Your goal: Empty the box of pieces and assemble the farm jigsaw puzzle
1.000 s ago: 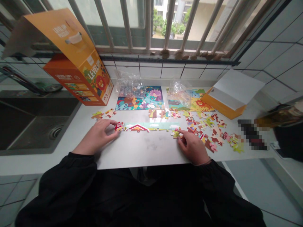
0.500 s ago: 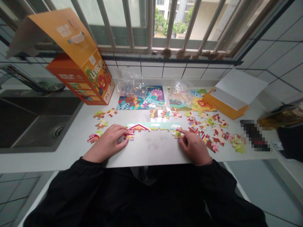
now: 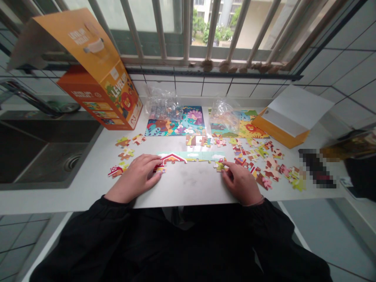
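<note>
A joined strip of jigsaw puzzle pieces (image 3: pixel 194 156), showing a red barn roof and pale sky, lies flat on the counter. My left hand (image 3: pixel 138 176) rests over its left end, fingers stretched and thumb apart, partly hiding the red barn pieces. At the right end, my right hand (image 3: pixel 242 182) touches a green puzzle piece (image 3: pixel 219 166) with its outstretched index finger; the thumb is apart and the other fingers curl under. Neither hand grips anything that I can see. Loose puzzle pieces (image 3: pixel 272 168) are scattered to the right of my right hand.
More loose pieces (image 3: pixel 126 153) lie left of the strip. Behind stand an orange puzzle box (image 3: pixel 100 100) and an open yellow box (image 3: pixel 283 125). Two picture sheets (image 3: pixel 194 121) lie under clear plastic bags (image 3: pixel 164 103). A dark sink (image 3: pixel 44 156) is at the left.
My left hand has slid slightly right and covers more of the barn pieces at the strip's left end. My right hand looks unmoved.
</note>
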Available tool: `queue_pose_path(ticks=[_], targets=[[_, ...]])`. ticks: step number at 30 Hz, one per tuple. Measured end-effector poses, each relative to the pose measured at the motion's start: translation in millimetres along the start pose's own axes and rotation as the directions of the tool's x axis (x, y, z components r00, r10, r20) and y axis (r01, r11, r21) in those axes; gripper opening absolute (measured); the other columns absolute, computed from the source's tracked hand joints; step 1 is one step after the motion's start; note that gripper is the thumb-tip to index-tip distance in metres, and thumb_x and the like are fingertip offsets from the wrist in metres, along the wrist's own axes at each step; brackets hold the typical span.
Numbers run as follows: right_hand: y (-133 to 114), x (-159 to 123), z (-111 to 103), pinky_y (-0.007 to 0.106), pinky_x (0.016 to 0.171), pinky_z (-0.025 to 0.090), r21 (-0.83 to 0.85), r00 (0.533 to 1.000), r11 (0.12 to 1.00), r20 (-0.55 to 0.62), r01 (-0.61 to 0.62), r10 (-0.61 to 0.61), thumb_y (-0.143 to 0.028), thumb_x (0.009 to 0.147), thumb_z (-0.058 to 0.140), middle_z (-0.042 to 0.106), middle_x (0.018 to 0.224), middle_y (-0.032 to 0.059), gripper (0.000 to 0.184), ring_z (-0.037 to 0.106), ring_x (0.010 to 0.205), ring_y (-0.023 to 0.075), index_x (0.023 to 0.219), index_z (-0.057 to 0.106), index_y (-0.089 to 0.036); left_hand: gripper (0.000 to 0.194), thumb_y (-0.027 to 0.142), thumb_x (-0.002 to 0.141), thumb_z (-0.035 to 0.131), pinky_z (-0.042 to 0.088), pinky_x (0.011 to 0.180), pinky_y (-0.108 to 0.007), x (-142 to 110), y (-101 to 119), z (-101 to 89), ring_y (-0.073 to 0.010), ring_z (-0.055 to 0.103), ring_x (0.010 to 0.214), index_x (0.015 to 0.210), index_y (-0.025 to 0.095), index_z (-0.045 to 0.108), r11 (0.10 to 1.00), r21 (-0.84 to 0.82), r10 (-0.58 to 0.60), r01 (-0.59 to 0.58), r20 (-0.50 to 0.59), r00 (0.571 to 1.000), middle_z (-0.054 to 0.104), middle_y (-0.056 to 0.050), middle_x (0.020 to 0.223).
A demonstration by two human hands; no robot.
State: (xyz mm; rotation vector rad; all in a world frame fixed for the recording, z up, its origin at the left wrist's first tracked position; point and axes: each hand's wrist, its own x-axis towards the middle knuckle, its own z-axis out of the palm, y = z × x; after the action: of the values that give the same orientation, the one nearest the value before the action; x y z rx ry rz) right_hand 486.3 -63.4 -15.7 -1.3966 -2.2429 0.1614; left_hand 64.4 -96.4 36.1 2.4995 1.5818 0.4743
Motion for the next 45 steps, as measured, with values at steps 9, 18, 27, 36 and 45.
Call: queue_pose_path(ticks=[9, 18, 27, 36, 45], targets=[[1.5, -0.8, 1.0, 0.039, 0.081, 0.053, -0.01, 1.0, 1.0, 0.003, 0.008, -0.008, -0.039, 0.111, 0.051, 0.077, 0.095, 0.0096, 0.037, 0.068, 0.081, 0.024, 0.132, 0.071, -0.016, 0.039, 0.042, 0.107, 0.059, 0.049, 0.118, -0.053, -4.9, 4.8, 9.8, -0.033, 0.066, 0.131, 0.138, 0.023, 0.073, 0.999, 0.034, -0.023, 0.023, -0.018, 1.0, 0.073, -0.013, 0.143], [1.8, -0.3, 0.8, 0.039, 0.083, 0.053, 0.006, 1.0, 1.0, 0.008, 0.005, -0.005, -0.038, 0.11, 0.054, 0.077, 0.096, 0.0095, 0.036, 0.069, 0.082, 0.0246, 0.13, 0.072, -0.015, 0.043, 0.045, 0.108, 0.058, 0.047, 0.122, -0.053, -23.6, 5.2, 9.3, -0.0335, 0.063, 0.139, 0.144, 0.024, 0.067, 0.997, 0.04, -0.064, 0.065, -0.03, 0.997, 0.067, -0.013, 0.152], [2.5, -0.5, 0.9, 0.039, 0.085, 0.053, 0.003, 1.0, 1.0, 0.02, 0.003, -0.003, -0.037, 0.11, 0.054, 0.078, 0.1, 0.0107, 0.036, 0.07, 0.087, 0.0252, 0.131, 0.072, -0.015, 0.063, 0.058, 0.102, 0.049, 0.05, 0.116, -0.063, -74.2, -54.9, -27.8, -0.0455, 0.063, 0.13, 0.135, 0.007, 0.066, 0.823, 0.305, -0.451, 0.479, -0.164, 0.878, 0.066, -0.026, 0.135], [1.7, -0.5, 1.2, 0.039, 0.084, 0.053, -0.004, 1.0, 1.0, 0.007, 0.008, -0.007, -0.038, 0.109, 0.055, 0.078, 0.098, 0.011, 0.035, 0.07, 0.085, 0.025, 0.128, 0.073, -0.015, 0.052, 0.07, 0.093, 0.061, 0.052, 0.114, -0.062, -92.6, -88.2, -37.5, -0.0423, 0.069, 0.121, 0.111, 0.022, 0.07, 0.858, 0.064, -0.506, 0.51, -0.066, 0.86, 0.072, -0.016, 0.123], [1.3, 0.4, 0.4, 0.039, 0.083, 0.053, 0.004, 1.0, 1.0, -0.013, 0.022, -0.022, -0.037, 0.109, 0.055, 0.078, 0.096, 0.011, 0.033, 0.07, 0.082, 0.0251, 0.124, 0.074, -0.014, 0.046, 0.064, 0.09, 0.07, 0.06, 0.099, -0.054, -79.4, -69.7, -38.9, -0.0359, 0.074, 0.108, 0.117, 0.026, 0.07, 0.873, -0.024, -0.488, 0.488, -0.077, 0.869, 0.078, -0.008, 0.117]])
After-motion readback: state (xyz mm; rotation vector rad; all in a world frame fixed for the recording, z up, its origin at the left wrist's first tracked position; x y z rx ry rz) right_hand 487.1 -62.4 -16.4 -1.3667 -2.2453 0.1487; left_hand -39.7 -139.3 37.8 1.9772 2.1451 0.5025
